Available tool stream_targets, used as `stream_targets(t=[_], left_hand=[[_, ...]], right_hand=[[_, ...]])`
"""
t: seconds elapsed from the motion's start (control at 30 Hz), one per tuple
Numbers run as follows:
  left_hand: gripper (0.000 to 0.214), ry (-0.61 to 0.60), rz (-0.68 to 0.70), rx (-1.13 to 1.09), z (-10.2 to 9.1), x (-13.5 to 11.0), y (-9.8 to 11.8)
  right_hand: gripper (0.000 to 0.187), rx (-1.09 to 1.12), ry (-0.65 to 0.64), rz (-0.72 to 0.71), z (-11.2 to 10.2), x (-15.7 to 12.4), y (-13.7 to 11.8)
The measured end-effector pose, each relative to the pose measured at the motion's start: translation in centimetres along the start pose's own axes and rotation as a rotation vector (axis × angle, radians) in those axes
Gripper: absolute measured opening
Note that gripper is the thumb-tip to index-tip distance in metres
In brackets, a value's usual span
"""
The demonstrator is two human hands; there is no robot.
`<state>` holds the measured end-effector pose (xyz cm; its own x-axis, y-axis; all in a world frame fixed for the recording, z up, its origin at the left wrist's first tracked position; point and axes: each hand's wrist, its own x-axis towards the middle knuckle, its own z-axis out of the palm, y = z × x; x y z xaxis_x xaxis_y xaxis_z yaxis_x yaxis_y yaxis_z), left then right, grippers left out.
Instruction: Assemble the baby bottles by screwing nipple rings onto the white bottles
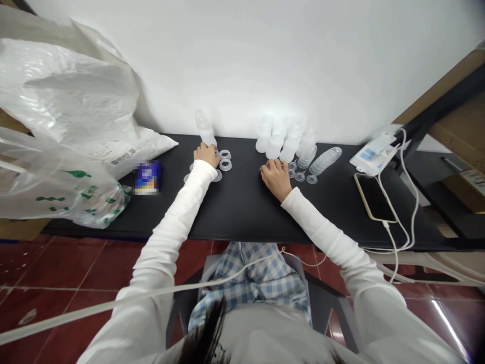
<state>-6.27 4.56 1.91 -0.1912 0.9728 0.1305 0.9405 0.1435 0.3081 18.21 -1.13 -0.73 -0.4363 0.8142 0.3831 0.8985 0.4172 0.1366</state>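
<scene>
Our hands rest curled on the table [242, 207]: left hand [206, 153] touching a clear bottle [205, 129] at twelve o'clock, right hand [276, 177] palm-down, empty, beside small clear rings [300, 176].

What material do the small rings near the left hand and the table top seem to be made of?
The small translucent rings look like soft plastic or silicone: milky and see-through, with the dark surface showing through. The black table top looks like matte painted or laminated board; which one cannot be told.

Rings [225, 160] on tabletop [242, 207] left of bottles [284, 139]; phone [374, 197] at right; bags [64, 151] at left.
</scene>
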Motion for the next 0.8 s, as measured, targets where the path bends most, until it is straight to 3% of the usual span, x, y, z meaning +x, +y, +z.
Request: stream_targets(t=[0.43, 0.57, 0.7, 0.73, 0.8], left_hand=[[0.031, -0.009, 0.009, 0.051, 0.5, 2.1, -0.2], [0.027, 0.077, 0.010, -0.026, 0.7, 1.8, -0.4], [0.027, 0.247, 0.028, -0.467, 1.4, 0.8, 0.8], [0.027, 0.233, 0.066, -0.647, 1.7, 0.4, 1.4], [0.025, 0.073, 0.119, -1.013, 2.5, -0.4, 2.8]], right_hand=[[0.028, -0.030, 0.060, 0.044, 0.9, 0.1, 0.2], [0.028, 0.031, 0.136, 0.044, 1.1, 0.2, 0.3], [0.027, 0.237, 0.278, 0.046, 0.9, 0.2, 0.1], [0.026, 0.306, 0.315, 0.048, 0.8, 0.1, 0.0], [0.026, 0.437, 0.385, 0.062, 0.7, 0.1, -0.2]])
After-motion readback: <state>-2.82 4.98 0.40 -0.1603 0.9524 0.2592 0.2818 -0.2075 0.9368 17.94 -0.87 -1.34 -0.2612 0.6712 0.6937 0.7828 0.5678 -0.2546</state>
